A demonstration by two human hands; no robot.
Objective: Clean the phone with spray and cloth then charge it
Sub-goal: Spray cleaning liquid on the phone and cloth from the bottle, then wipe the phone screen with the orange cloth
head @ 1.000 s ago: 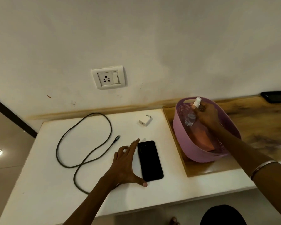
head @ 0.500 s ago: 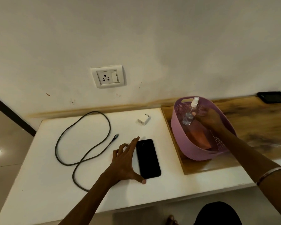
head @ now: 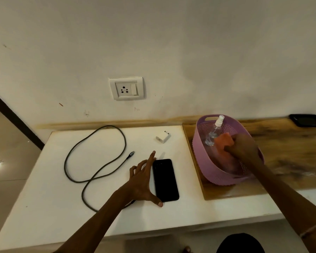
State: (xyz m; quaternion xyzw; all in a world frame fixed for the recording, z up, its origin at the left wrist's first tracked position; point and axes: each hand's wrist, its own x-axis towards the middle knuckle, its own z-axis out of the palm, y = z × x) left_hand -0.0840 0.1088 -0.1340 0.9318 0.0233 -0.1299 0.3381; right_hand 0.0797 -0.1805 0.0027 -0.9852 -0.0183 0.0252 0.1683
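Observation:
A black phone (head: 165, 179) lies flat on the white table (head: 62, 207). My left hand (head: 142, 181) rests beside the phone's left edge, fingers spread, thumb touching its near corner. Inside the purple basket (head: 217, 172), my right hand (head: 243, 148) is closed on an orange cloth (head: 223, 142). A clear spray bottle (head: 214, 131) with a white nozzle leans against the basket's far wall, just left of the cloth. A dark charging cable (head: 98, 161) loops on the table to the left. The white charger adapter (head: 163, 137) sits behind the phone.
A white wall socket (head: 126, 88) with a switch is above the table. The basket stands on a wooden board (head: 281, 161) at the right. Another dark phone (head: 306, 120) lies at the board's far right. The table's front edge runs near my body.
My right hand let go of the spray bottle, which now leans in the basket, and took hold of the orange cloth. My left hand stayed by the phone.

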